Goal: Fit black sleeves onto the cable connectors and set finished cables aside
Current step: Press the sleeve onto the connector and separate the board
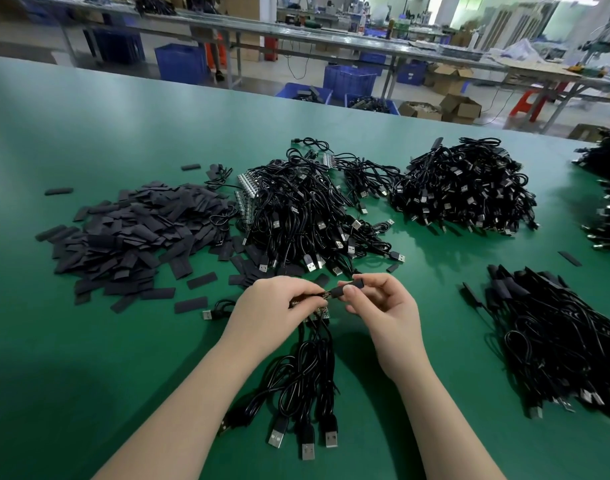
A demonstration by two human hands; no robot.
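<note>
At lower centre of the frame, the sleeve-fitting step is in hand: the left hand [272, 301] fingers pinch the connector ends of a cable bundle [305, 379] while the right hand [379, 303] fingers pinch a black sleeve [343, 290] at one connector, which next probably needs pushing fully home.

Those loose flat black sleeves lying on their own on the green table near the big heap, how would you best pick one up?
Probably by its two long edges. The lone black sleeve near the left hand lies flat on the green table, so nothing offers itself from the side. Come from above, fingers either side across its narrow width, pinching so that it bows up. The right hand already pinches another sleeve.
</note>
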